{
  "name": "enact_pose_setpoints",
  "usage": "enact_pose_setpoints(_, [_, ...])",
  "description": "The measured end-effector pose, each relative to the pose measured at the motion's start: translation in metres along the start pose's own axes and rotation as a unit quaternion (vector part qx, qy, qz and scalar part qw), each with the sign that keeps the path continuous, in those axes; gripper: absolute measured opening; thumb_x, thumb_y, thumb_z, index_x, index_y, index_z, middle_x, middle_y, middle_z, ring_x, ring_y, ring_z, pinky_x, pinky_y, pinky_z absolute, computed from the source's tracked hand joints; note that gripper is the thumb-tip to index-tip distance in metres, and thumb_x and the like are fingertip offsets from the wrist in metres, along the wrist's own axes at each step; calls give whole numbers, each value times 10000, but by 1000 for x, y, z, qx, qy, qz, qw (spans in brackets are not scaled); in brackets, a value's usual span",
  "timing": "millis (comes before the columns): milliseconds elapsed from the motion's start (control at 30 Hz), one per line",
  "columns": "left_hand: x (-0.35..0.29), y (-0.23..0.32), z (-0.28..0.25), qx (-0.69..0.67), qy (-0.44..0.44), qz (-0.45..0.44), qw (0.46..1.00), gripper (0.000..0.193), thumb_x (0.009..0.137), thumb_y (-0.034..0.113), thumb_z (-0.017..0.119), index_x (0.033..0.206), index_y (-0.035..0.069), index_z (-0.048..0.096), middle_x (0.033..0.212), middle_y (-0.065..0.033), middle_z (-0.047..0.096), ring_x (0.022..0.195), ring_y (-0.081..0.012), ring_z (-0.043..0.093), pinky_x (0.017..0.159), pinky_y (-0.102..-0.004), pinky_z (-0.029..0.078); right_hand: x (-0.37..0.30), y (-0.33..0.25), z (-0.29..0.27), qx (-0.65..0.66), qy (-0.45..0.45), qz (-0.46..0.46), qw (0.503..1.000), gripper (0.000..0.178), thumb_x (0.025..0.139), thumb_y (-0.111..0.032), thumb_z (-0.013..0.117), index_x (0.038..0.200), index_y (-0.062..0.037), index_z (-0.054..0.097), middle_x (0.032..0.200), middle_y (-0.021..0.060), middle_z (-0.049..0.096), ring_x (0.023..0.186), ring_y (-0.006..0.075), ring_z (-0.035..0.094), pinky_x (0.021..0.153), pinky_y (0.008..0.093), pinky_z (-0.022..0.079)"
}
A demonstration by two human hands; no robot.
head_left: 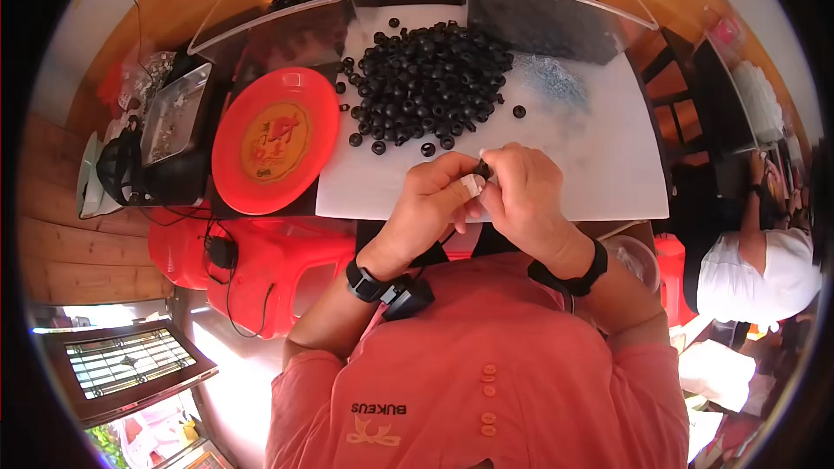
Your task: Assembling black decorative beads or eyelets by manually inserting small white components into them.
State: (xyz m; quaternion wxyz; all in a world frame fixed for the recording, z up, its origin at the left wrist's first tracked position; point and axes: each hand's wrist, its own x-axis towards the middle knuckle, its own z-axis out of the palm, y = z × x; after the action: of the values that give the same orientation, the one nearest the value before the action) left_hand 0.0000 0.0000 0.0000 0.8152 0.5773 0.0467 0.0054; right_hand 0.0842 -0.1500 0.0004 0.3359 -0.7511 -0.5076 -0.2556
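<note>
My left hand (pixel 426 200) pinches a small black round piece (pixel 483 171) between thumb and fingers, just over the near part of the white board (pixel 382 187). White tape (pixel 472 184) is wrapped round a digit of that hand. From the other side, my right hand (pixel 532 200) closes its thumb and forefinger on the same piece. Whether a further tiny part sits between those fingertips is hidden. Beyond both hands lies a heap of black round pieces (pixel 426 78), some with visible holes. To its right is a scatter of small clear-bluish bits (pixel 556 82).
A red round plate (pixel 317 122) sits left of the board. Clear plastic bins (pixel 556 0) with more black pieces stand at the back. A smaller clear tray (pixel 174 113) is farther left. Red stools (pixel 287 252) stand below the table edge. Another person (pixel 756 269) is at the right.
</note>
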Motion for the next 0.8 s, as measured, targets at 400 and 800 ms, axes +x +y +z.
enact_pose_setpoints(400, [1, -6, 2, 25, 14, 16, 999, 125, 960, 61, 602, 1022, -39, 642, 809, -44, 652, 620, -58, 594, 455, -189, 452, -3, -2, 0, 17, 33, -7, 999, 277, 701, -28, 697, 947, -43, 569, 728, 65, 538, 543, 249, 517, 516, 384, 398])
enact_pose_setpoints(800, [-3, -6, 0, 62, -1, 2, 998, 119, 944, 102, 643, 961, -15, 658, 708, -25, 622, 545, -52, 536, 443, -196, 397, -9, -7, -7, -2, -18, -18, 1000, 258, 709, -73, 710, 871, -74, 510, 701, 65, 512, 536, 260, 519, 498, 389, 397])
